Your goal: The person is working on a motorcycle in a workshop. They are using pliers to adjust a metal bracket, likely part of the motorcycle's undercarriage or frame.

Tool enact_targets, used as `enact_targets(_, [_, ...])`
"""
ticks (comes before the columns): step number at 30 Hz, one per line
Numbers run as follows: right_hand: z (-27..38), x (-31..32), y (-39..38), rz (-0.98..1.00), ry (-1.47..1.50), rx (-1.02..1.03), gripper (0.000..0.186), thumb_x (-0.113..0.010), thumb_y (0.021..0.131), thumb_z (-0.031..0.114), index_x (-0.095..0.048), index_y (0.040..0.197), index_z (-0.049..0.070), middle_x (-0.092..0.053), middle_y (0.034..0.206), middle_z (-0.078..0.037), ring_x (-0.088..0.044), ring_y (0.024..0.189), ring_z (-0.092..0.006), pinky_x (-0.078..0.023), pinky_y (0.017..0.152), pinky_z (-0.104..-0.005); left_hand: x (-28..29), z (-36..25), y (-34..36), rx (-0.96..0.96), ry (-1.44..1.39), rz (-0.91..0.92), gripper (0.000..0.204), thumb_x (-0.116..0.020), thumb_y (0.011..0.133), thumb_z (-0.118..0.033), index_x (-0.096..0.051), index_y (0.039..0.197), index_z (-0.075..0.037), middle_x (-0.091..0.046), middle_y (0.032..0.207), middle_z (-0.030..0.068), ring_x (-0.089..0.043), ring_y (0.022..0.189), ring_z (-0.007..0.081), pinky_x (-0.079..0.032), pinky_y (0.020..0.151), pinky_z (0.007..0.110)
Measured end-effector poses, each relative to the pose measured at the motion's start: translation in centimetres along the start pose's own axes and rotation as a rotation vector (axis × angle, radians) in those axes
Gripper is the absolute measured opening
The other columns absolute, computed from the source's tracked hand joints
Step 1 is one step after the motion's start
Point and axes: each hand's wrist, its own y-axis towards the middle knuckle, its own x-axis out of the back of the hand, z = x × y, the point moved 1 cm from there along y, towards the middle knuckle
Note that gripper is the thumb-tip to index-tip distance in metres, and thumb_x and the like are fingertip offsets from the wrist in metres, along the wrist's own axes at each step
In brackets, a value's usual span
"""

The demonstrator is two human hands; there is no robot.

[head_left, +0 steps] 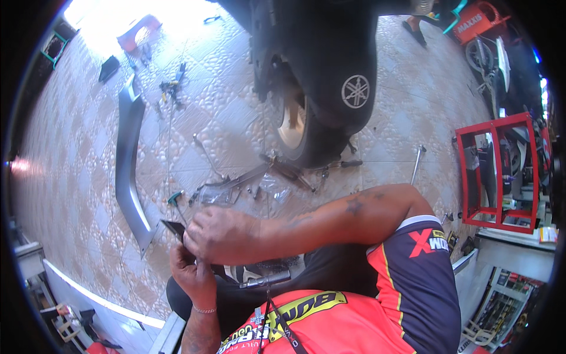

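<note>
My left hand [193, 276] and my right hand [225, 235] are close together above my lap, slightly left of the middle. Both have their fingers curled in. A thin, dark flat piece [174, 229] juts out to the left from between them, gripped by my left hand. Its kind does not show. My right hand is closed against its near end and hides whatever its own fingers pinch. Just beyond the hands is a green-handled T-handle tool [175, 198]; I cannot tell whether it lies on the floor. A metal bar-like tool [265, 279] rests across my lap.
Ahead stands a motorcycle wheel [293, 121] under a black fender [348, 56]. Wrenches [206, 154], a long-handled tool [417, 164] and clear plastic bags [218, 193] lie on the tiled floor. A long grey body panel [131, 159] lies left. A red-framed case [499, 171] stands right.
</note>
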Motion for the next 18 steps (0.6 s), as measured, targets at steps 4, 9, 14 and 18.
enact_targets(4, [0.0,0.1,0.0,-0.007,-0.024,-0.008,0.019,-0.064,0.074,0.023,-0.063,0.082,0.006,-0.062,0.079,-0.005,-0.062,0.077,-0.0200,-0.047,0.066,-0.0328,-0.2,0.0,0.1,0.034,-0.024,-0.011,0.017,-0.068,0.086,0.001,-0.053,0.093,-0.002,-0.050,0.086,-0.0017,-0.046,0.079,0.0067,-0.040,0.071,0.022])
enact_targets(9, [0.1,-0.4,-0.3,0.045,-0.092,-0.037,0.018,-0.062,0.077,0.023,-0.064,0.083,0.007,-0.061,0.078,-0.005,-0.061,0.076,-0.0196,-0.043,0.061,-0.0327,-0.2,0.4,0.4,0.046,0.006,0.059,0.017,-0.069,0.087,0.000,-0.054,0.093,-0.002,-0.052,0.085,-0.0014,-0.049,0.078,0.0072,-0.041,0.070,0.023])
enact_targets(14, [-1.0,-1.2,-0.5,0.238,0.152,-0.168,0.022,-0.059,0.084,0.023,-0.063,0.088,0.002,-0.063,0.082,-0.011,-0.065,0.084,-0.0254,-0.049,0.067,-0.0385,-0.2,1.1,0.5,0.069,0.080,0.034,0.012,-0.069,0.087,0.000,-0.058,0.094,0.000,-0.059,0.084,0.0030,-0.055,0.076,0.0091,-0.045,0.070,0.026])
enact_targets(18, [-1.4,-1.3,-0.9,0.243,0.257,-0.153,0.033,-0.051,0.099,0.030,-0.061,0.093,-0.001,-0.064,0.085,-0.016,-0.066,0.085,-0.0347,-0.053,0.075,-0.0447,-0.3,1.4,0.7,0.097,0.127,0.010,0.010,-0.070,0.086,-0.001,-0.060,0.089,0.001,-0.059,0.078,0.0059,-0.057,0.072,0.0136,-0.046,0.068,0.029])
